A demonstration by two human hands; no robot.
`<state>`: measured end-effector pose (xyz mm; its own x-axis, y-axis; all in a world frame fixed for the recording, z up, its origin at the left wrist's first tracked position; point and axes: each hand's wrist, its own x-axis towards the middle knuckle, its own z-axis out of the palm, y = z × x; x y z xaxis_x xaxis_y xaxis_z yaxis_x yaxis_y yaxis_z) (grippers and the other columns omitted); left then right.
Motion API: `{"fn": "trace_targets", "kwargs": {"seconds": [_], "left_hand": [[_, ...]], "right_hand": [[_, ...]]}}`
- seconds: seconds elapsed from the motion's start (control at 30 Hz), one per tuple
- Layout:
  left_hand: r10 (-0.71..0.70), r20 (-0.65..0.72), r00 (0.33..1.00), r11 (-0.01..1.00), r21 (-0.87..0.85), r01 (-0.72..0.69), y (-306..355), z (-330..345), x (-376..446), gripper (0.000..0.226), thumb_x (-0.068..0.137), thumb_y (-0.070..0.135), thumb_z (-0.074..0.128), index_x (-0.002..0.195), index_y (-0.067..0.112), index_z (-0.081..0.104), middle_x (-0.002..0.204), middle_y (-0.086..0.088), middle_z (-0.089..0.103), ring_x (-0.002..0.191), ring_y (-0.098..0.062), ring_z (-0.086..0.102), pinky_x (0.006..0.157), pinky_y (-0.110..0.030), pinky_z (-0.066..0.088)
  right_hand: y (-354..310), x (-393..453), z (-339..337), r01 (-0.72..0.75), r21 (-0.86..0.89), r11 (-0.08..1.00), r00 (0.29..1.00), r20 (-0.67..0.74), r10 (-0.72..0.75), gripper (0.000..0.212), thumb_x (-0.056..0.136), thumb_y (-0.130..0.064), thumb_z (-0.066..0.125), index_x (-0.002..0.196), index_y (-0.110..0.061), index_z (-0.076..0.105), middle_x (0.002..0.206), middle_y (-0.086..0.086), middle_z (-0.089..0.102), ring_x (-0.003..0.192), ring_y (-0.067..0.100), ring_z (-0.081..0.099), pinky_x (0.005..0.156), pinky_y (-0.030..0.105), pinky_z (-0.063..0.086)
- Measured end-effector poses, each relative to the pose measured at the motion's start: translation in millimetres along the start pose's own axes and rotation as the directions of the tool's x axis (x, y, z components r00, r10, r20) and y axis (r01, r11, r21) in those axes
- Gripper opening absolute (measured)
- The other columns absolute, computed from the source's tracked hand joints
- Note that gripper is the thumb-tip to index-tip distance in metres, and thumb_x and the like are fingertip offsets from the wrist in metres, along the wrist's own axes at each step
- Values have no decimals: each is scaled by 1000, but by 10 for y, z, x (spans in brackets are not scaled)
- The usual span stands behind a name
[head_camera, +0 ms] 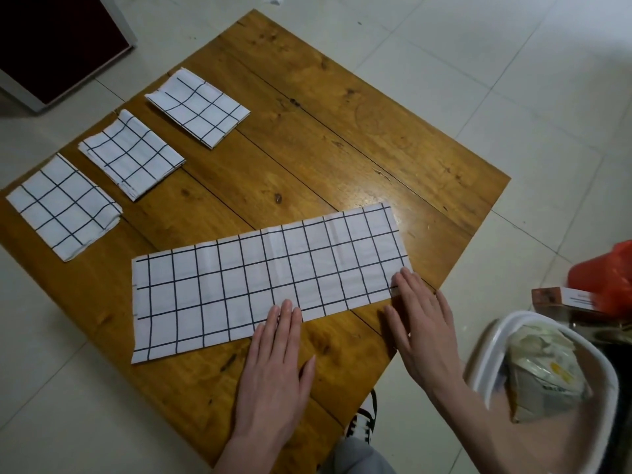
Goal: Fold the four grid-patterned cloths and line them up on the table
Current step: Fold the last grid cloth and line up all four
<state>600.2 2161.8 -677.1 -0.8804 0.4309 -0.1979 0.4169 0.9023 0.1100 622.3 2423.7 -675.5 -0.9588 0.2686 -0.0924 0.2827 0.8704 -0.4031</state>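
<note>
Head view: 3 folded cloths [130, 155] are lining up at 10 o'clock on the bench [342, 131].
Strip: long cloth [266, 282] is running 8-to-2 o'clock.
Hands: left hand [277, 364] and right hand [424, 323] are lying spread flat, fingertips pressing its near edge.
Nearer: right hand is touching the 2 o'clock end.

Three folded cloths [131, 153] lined up; long strip [266, 282] flat.
</note>
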Motion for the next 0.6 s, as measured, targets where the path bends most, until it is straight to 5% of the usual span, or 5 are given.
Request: {"fn": "trace_targets", "kwargs": {"seconds": [0.1,0.23,0.4,0.5,0.6], "left_hand": [[-32,3,999,999,-19,33,63,-12,-3,74,108,56,25,166,10,18,175,-8,12,161,-24,12,124,-47,19],[-14,9,1000,999,-41,14,188,-10,-67,74,108,57,26,165,11,21,174,-7,15,161,-24,14,123,-47,20],[27,14,1000,998,-51,-26,308,14,-154,74,106,57,29,164,10,26,173,-9,19,159,-26,21,121,-48,23],[26,14,1000,999,-45,-25,353,15,-177,75,105,57,30,162,8,32,172,-11,23,158,-28,25,120,-51,24],[16,12,1000,999,-45,-15,384,3,-178,74,105,56,27,161,8,35,171,-11,25,157,-29,27,120,-54,25]], "right_hand": [[-42,95,-61,-89,63,994,980,-174,99,44,105,-37,61,144,-19,56,146,0,56,132,21,50,107,38,39],[-26,154,-138,-295,263,919,900,-245,360,29,97,-33,70,123,-23,65,122,-3,56,112,19,51,92,36,43],[-77,103,-241,-491,661,568,759,4,652,42,96,-36,73,128,-24,49,112,-1,57,92,11,61,73,29,50],[-56,107,-258,-542,769,340,682,165,713,33,96,-32,73,118,-12,59,94,4,65,88,19,64,77,32,51],[-59,104,-275,-536,784,312,685,189,703,24,99,-28,69,106,-5,65,86,8,64,85,21,63,77,34,53]]}}
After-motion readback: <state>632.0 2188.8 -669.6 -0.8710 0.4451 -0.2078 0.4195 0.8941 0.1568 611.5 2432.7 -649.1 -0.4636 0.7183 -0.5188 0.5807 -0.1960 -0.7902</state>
